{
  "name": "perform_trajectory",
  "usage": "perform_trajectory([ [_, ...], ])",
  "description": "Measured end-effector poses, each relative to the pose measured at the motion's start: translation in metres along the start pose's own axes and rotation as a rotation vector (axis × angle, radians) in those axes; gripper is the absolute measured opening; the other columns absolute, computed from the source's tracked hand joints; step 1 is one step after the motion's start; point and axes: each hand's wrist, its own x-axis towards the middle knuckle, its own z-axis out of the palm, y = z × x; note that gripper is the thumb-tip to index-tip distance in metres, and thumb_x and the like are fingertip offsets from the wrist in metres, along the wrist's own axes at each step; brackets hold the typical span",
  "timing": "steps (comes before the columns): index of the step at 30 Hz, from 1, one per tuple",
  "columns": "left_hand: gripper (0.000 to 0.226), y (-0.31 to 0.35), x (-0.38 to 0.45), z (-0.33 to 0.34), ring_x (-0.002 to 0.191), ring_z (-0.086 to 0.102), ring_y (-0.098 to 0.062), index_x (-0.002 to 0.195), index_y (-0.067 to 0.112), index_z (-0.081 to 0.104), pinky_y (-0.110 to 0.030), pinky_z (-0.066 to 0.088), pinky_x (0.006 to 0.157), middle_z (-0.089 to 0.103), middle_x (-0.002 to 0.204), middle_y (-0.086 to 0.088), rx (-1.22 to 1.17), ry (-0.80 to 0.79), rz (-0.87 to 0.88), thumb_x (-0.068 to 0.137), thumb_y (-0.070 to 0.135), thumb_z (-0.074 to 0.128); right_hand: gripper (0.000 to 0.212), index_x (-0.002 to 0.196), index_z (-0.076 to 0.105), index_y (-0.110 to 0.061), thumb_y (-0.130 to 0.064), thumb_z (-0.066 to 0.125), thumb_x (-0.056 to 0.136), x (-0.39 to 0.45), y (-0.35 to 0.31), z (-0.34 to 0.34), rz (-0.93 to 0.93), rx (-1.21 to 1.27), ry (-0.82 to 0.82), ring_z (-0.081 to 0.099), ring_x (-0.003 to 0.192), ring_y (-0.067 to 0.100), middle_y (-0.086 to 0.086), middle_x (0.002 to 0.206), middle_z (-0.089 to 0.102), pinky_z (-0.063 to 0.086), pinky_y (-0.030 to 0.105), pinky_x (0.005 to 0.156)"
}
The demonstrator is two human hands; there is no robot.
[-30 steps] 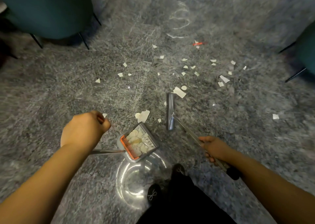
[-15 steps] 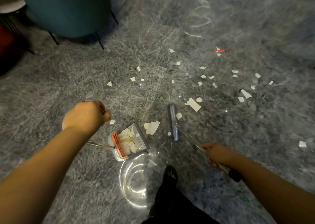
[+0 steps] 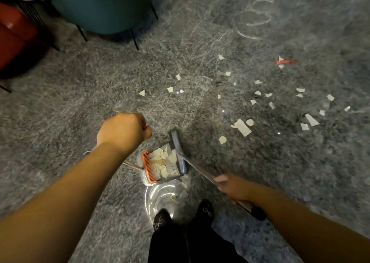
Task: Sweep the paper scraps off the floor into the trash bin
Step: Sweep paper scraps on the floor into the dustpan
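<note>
A grey dustpan (image 3: 173, 169) with an orange comb edge lies on the carpet, holding several white paper scraps. My left hand (image 3: 124, 131) is curled round the top of the dustpan's long handle. My right hand (image 3: 233, 186) grips the broom's metal pole, and the blue-grey broom head (image 3: 178, 152) presses against the dustpan's open side. More white paper scraps (image 3: 241, 126) lie scattered on the carpet to the upper right. A clear, see-through trash bin (image 3: 149, 199) stands just below the dustpan, beside my feet.
A teal chair (image 3: 100, 6) on thin black legs stands at the upper left, with a red seat (image 3: 14, 40) further left. A small red strip (image 3: 285, 61) lies far right. My black slippers (image 3: 205, 212) stand next to the bin on grey shaggy carpet.
The broom head has swept left against the dustpan, pushing the scraps that lay beside it into the pan. The view has shifted right and down.
</note>
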Motion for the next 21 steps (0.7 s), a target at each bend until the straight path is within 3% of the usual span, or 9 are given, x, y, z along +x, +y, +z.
perform_trajectory([
  [2, 0.022, -0.004, 0.001, 0.000, 0.076, 0.063, -0.034, 0.091, 0.025, 0.069, -0.030, 0.040, 0.060, 0.067, 0.082, -0.009, -0.002, 0.011, 0.008, 0.083, 0.044, 0.065, 0.044, 0.146, 0.036, -0.011, -0.015, 0.041, 0.102, 0.002, -0.006, 0.005, -0.026, -0.041, -0.035, 0.048, 0.036, 0.000, 0.000, 0.079, 0.049, 0.040, 0.016, 0.042],
  [7, 0.022, -0.025, -0.004, 0.001, 0.074, 0.062, -0.032, 0.092, 0.026, 0.068, -0.029, 0.040, 0.058, 0.064, 0.078, -0.006, -0.019, 0.018, -0.005, 0.083, 0.046, 0.065, 0.042, 0.143, 0.041, -0.017, -0.016, 0.043, 0.101, -0.004, -0.014, 0.015, -0.046, -0.038, -0.066, 0.046, 0.033, 0.003, 0.005, 0.069, 0.052, 0.040, 0.018, 0.038],
  [11, 0.019, -0.058, -0.012, 0.000, 0.064, 0.050, -0.023, 0.092, 0.030, 0.068, -0.027, 0.036, 0.056, 0.045, 0.063, 0.008, -0.079, -0.022, -0.070, 0.084, 0.047, 0.066, 0.041, 0.142, 0.042, -0.021, -0.017, 0.043, 0.101, -0.015, -0.023, 0.016, -0.038, -0.045, -0.041, 0.047, 0.036, 0.008, 0.004, 0.066, 0.054, 0.042, 0.021, 0.040],
  [17, 0.019, -0.121, -0.020, -0.004, 0.082, 0.063, -0.032, 0.093, 0.027, 0.070, -0.030, 0.041, 0.063, 0.069, 0.086, -0.007, -0.179, -0.006, -0.195, 0.083, 0.043, 0.068, 0.038, 0.138, 0.046, -0.019, -0.016, 0.047, 0.100, -0.022, -0.058, 0.018, -0.083, -0.038, 0.071, 0.052, 0.042, -0.002, -0.005, 0.078, 0.056, 0.043, 0.014, 0.044],
  [21, 0.017, -0.164, -0.027, -0.008, 0.084, 0.064, -0.031, 0.089, 0.028, 0.070, -0.032, 0.047, 0.065, 0.070, 0.084, -0.006, -0.216, -0.026, -0.223, 0.082, 0.043, 0.069, 0.036, 0.137, 0.046, -0.020, -0.015, 0.046, 0.101, -0.012, -0.093, 0.033, -0.101, 0.048, 0.101, 0.048, 0.035, 0.003, 0.000, 0.067, 0.055, 0.040, 0.017, 0.040],
])
